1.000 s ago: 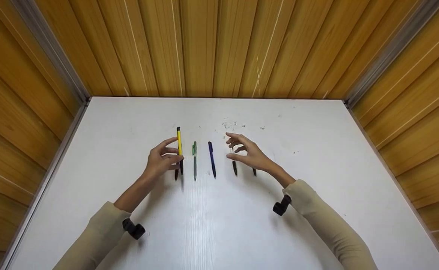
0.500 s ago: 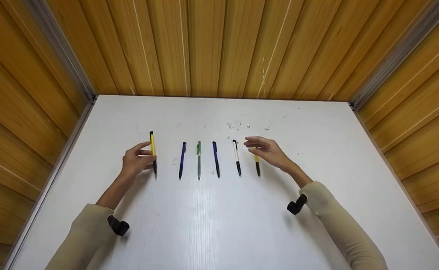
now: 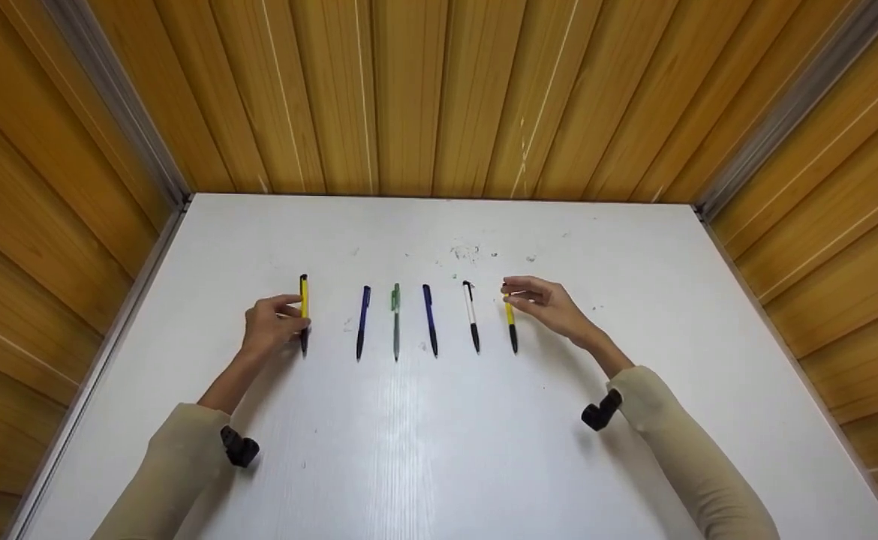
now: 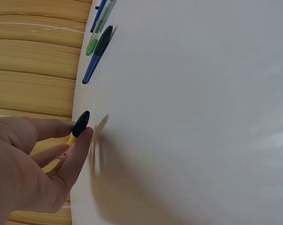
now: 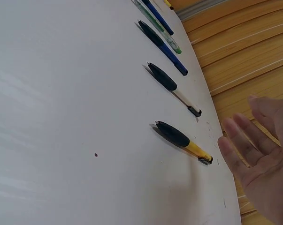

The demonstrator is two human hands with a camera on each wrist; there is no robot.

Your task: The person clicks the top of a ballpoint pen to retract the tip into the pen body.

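Observation:
My left hand [image 3: 270, 324] pinches a yellow-and-black pen [image 3: 304, 304] between thumb and fingers at the left end of a row of pens. In the left wrist view its black grip section [image 4: 81, 123] pokes out past the fingertips, close over its shadow. My right hand [image 3: 553, 306] hovers with relaxed fingers at the top of another yellow-and-black pen [image 3: 511, 322] at the row's right end. The right wrist view shows that pen [image 5: 176, 136] lying on the table, apart from the fingers, which hold nothing.
Between the hands lie a blue pen [image 3: 363, 319], a green clear-barrelled pen [image 3: 396, 315], a second blue pen [image 3: 429, 315] and a white-and-black pen [image 3: 472, 311], roughly parallel. The white table [image 3: 439, 450] meets wood-patterned walls [image 3: 401, 97] at the back and sides.
My left hand has carried the yellow pen leftward from beside the left blue pen, then lowered it slightly. My right hand has shifted right, from over the white pen to the right yellow pen.

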